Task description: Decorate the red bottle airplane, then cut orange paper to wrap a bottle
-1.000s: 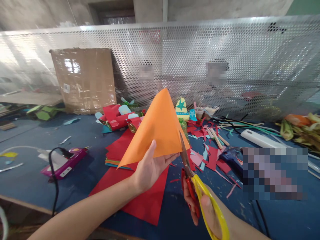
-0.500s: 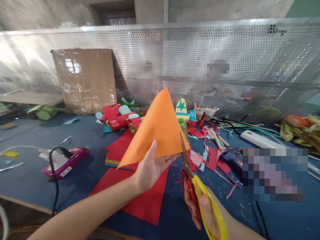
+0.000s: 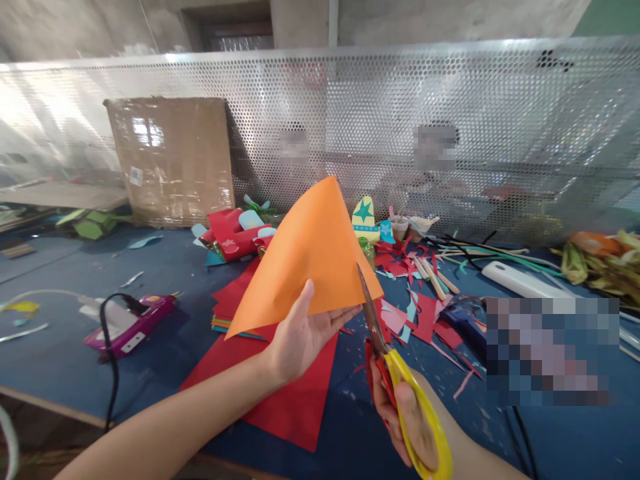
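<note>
My left hand (image 3: 300,337) pinches the lower edge of a folded orange paper triangle (image 3: 310,257), holding it up above the blue table (image 3: 165,267). My right hand (image 3: 407,417) grips scissors (image 3: 387,363) with yellow and red handles. Their blades point upward and sit against the paper's lower right edge. Under the hands lies a red paper sheet (image 3: 295,393).
A stack of coloured sheets (image 3: 233,300) lies behind the red one. Red scraps and sticks (image 3: 425,293) litter the right. A purple glue gun (image 3: 127,323) with a black cord rests at left. A cardboard box (image 3: 173,157) leans on the perforated metal screen (image 3: 450,100).
The orange paper has tilted a little, its lower left corner dropping. The scissors have edged slightly into its right edge.
</note>
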Action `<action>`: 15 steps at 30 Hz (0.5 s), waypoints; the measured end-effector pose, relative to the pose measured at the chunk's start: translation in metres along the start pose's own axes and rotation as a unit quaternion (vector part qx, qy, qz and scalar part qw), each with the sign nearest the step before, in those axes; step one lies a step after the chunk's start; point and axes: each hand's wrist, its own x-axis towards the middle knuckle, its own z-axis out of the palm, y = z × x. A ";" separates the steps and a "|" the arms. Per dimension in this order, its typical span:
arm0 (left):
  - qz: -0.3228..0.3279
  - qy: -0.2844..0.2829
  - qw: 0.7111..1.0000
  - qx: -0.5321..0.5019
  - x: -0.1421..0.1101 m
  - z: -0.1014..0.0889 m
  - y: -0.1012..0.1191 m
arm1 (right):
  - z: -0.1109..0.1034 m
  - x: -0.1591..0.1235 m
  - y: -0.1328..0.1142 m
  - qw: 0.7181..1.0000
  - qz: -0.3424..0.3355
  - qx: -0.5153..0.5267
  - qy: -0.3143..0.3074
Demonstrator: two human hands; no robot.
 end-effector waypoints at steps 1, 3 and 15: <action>0.000 0.000 1.000 0.001 0.000 0.000 0.000 | 0.000 0.000 -0.002 1.000 0.001 -0.004 0.000; 0.002 0.003 1.000 0.003 0.000 0.001 0.000 | 0.002 0.000 -0.005 1.000 -0.009 -0.020 0.001; -0.041 0.019 0.999 -0.010 0.004 -0.005 -0.004 | -0.007 0.017 0.008 0.994 -0.102 0.037 -0.016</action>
